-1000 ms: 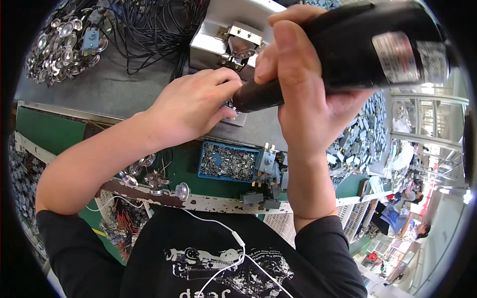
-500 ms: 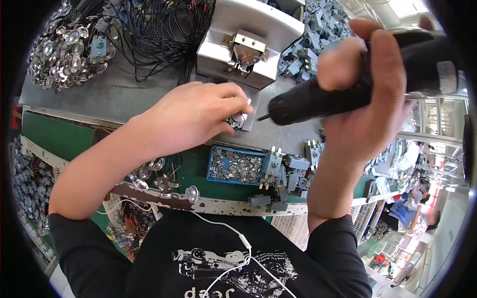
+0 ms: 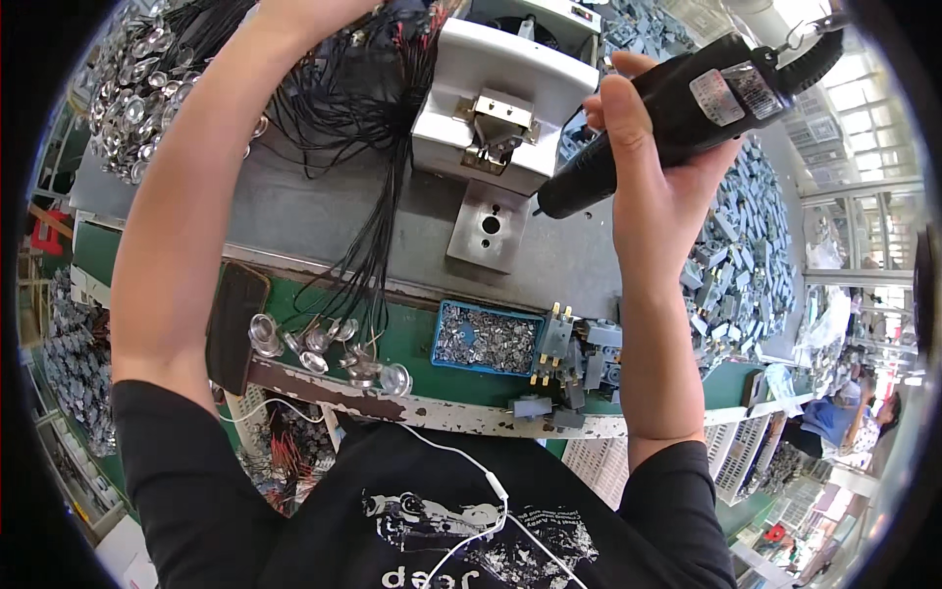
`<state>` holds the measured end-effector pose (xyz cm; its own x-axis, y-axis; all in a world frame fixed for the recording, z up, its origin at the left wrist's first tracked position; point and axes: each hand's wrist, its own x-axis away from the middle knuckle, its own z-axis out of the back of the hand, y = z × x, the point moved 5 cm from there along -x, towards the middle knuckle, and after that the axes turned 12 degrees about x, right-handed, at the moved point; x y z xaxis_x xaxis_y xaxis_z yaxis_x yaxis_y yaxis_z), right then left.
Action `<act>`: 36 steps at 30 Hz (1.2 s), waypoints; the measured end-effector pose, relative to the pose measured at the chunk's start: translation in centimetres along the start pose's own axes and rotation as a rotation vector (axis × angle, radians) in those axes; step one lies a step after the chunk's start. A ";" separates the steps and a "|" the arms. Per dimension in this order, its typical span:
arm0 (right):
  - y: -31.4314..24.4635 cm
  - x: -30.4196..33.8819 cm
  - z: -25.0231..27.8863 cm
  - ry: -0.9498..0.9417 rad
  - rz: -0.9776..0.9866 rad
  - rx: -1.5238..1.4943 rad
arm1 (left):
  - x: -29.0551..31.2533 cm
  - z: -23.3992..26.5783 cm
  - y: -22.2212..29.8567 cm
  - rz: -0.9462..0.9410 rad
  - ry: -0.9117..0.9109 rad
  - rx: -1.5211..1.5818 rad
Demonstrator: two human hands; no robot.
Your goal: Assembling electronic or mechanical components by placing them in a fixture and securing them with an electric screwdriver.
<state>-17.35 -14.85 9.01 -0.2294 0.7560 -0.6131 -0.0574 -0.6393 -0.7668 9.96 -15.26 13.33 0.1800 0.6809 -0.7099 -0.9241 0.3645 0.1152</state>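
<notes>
My right hand is wrapped round a black electric screwdriver, its tip pointing down and left. That tip hovers right of a steel block with a round hole in its top; nothing sits on the block. My left hand reaches over the far left, above bundled black wires, and the top edge of the picture cuts off its fingers. A white machine with a metal fixture on its front stands just behind the block.
Shiny metal cups are heaped at far left; several more lie by the front edge with wires. A blue tray holds small metal pieces. Grey plug-like parts lie beside it, with a large pile beyond my right forearm.
My left hand has left the steel block and swung up to the far left. The round metal part there is gone from the block. My right hand has shifted left with the screwdriver.
</notes>
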 end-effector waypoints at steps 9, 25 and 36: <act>-1.6 2.8 0.5 0.037 0.120 0.036 | 1.4 -1.6 0.4 -0.128 0.056 0.021; -3.0 13.5 -3.3 -0.855 0.069 0.040 | 18.1 1.3 12.6 -0.163 -1.008 0.392; 4.2 4.9 11.9 -0.254 -0.169 0.954 | 13.6 2.6 12.3 -0.162 -0.576 0.682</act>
<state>-30.22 -15.53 5.04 -0.3406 0.8660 -0.3662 -0.8383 -0.4560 -0.2987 1.88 0.14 6.96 0.6005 0.7342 -0.3167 -0.5057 0.6556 0.5608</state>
